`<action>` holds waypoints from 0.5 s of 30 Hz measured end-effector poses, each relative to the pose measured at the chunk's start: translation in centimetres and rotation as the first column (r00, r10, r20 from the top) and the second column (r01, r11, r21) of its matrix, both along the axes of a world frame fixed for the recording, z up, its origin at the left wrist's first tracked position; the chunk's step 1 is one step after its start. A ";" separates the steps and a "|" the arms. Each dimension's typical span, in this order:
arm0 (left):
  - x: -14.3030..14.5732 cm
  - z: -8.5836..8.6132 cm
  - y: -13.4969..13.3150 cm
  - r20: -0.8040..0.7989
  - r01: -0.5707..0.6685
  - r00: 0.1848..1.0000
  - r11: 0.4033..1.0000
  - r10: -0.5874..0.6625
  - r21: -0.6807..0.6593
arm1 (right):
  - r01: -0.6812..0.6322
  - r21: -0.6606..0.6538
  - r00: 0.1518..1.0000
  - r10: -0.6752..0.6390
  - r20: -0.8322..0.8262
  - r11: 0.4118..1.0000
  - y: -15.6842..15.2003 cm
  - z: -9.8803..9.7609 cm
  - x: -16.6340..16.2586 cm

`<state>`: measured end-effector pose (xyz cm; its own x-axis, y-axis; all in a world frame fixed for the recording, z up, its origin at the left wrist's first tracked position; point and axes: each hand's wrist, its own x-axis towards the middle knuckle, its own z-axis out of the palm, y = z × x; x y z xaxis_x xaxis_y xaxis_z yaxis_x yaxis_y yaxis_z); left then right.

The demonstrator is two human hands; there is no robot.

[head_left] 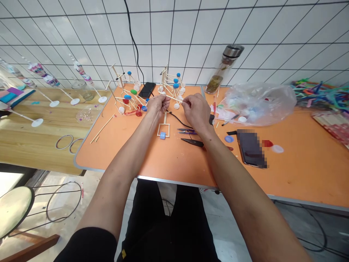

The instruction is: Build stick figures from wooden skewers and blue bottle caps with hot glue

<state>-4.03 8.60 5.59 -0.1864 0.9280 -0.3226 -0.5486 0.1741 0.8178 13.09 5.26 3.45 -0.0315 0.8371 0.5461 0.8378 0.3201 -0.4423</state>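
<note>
**Pale Stick Spans Both Hands**

A thin, pale wooden stick (175,98) lies crosswise between the left hand (157,104) and right hand (196,109), roughly along the orange table's (163,160) back edge. Each hand's fingers pinch closed around one end, neither hand nearer. Toward that edge, a clear glass bottle with a steel lid (222,71) contains brownish-green matter; rightward, a translucent plastic bag (259,103) holds indistinct pale items.

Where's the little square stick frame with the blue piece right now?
In the head view, the square stick frame lies on the orange table, just nearer the person than the left hand and left of the purple snips.
</note>
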 end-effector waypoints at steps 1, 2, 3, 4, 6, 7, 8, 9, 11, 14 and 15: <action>0.2 -0.1 0.8 0.002 0.004 1.000 1.000 -0.004 -0.026 | 0.015 -0.015 1.000 -0.015 0.006 1.000 0.5 0.0 -0.1; 0.4 -0.2 1.5 0.012 0.014 1.000 0.999 -0.013 -0.040 | 0.026 -0.034 1.000 -0.026 0.012 0.999 0.9 -0.1 -0.2; 0.6 -0.4 2.3 0.024 0.010 1.000 0.999 -0.008 -0.049 | 0.034 -0.051 0.999 -0.033 0.020 0.998 1.3 -0.2 -0.2; 0.7 -0.6 3.0 0.034 0.004 0.999 0.999 -0.002 -0.054 | 0.039 -0.066 0.999 -0.038 0.027 0.997 1.7 -0.3 -0.2; 0.8 -0.9 4.4 0.053 0.009 0.999 0.998 -0.006 -0.061 | 0.043 -0.077 0.998 -0.040 0.037 0.996 2.5 -0.6 -0.3; 0.8 -1.0 5.0 0.060 0.015 0.998 0.998 -0.011 -0.065 | 0.042 -0.071 0.998 -0.040 0.039 0.997 3.0 -0.8 -0.3; 0.8 -1.0 5.6 0.064 0.023 0.998 0.997 -0.018 -0.070 | 0.043 -0.058 0.998 -0.041 0.037 0.997 3.4 -0.9 -0.3; 0.8 -0.9 6.1 0.069 0.031 0.997 0.997 -0.026 -0.075 | 0.046 -0.042 0.998 -0.045 0.033 0.998 3.9 -1.0 -0.3; 0.8 -0.8 6.9 0.079 0.047 0.996 0.995 -0.040 -0.088 | 0.052 -0.012 0.998 -0.052 0.031 0.999 4.7 -1.2 -0.3; 0.8 -0.7 7.7 0.088 0.063 0.995 0.993 -0.053 -0.104 | 0.064 0.004 0.996 -0.064 0.057 0.998 5.7 -1.5 -0.3; 0.8 -0.7 7.9 0.084 0.065 0.995 0.992 -0.056 -0.107 | 0.066 0.004 0.996 -0.066 0.066 0.998 5.9 -1.5 -0.3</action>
